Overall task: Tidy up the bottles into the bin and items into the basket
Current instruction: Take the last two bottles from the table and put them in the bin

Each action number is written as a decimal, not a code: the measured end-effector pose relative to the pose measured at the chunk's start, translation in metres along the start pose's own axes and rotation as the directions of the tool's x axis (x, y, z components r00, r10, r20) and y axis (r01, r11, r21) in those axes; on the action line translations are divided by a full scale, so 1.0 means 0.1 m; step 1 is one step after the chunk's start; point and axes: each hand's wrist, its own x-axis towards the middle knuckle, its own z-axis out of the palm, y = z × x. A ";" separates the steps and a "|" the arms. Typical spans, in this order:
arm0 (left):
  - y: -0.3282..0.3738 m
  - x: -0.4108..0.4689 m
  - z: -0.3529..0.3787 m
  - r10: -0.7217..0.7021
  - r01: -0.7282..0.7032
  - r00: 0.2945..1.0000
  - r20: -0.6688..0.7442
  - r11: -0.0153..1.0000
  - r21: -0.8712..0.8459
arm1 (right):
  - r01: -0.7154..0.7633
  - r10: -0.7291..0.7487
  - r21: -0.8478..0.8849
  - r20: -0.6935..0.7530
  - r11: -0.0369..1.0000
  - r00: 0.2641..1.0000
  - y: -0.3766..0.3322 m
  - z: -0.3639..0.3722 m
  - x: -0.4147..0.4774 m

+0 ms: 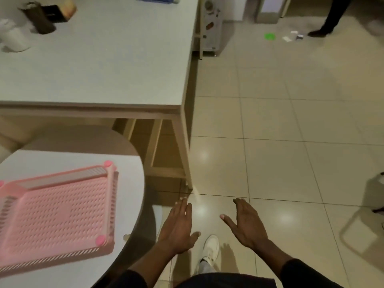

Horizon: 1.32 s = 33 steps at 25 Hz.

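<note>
Pink plastic marks the basket [56, 217], which sits on the round bench [133, 183] at the lower left, tilted in the view, with nothing showing inside it. Both hands hang over the tiled floor [270, 142] with nothing in them: the left hand [178, 227] flat with its fingers [182, 206] released and straight, the right hand [247, 223] likewise spread wide, thumb out. The items to tidy lie well apart from the hands: a dark bottle [40, 18] and a white bottle [12, 36] stand at the far end of the long bench [104, 59], blurred, and small scraps [293, 36] lie on the floor in the distance. No bin shows clearly. A sound way on, I judge, is to walk to the long bench first, take each bottle around its body, and find the bin before lifting.
</note>
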 end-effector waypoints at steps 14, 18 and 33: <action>0.83 2.11 -0.84 0.325 -0.335 0.942 0.082 0.911 0.239 | -0.233 0.267 0.184 -0.187 0.955 0.945 0.65 -0.88 0.89; 1.07 2.81 -0.99 0.381 -0.411 0.910 0.165 0.881 0.234 | -0.311 0.342 0.180 -0.176 0.933 0.923 0.83 -1.16 1.30; 1.62 5.05 -1.39 0.361 -0.376 0.927 0.105 0.892 0.252 | -0.189 0.245 0.174 -0.402 0.967 0.883 1.86 -2.52 3.10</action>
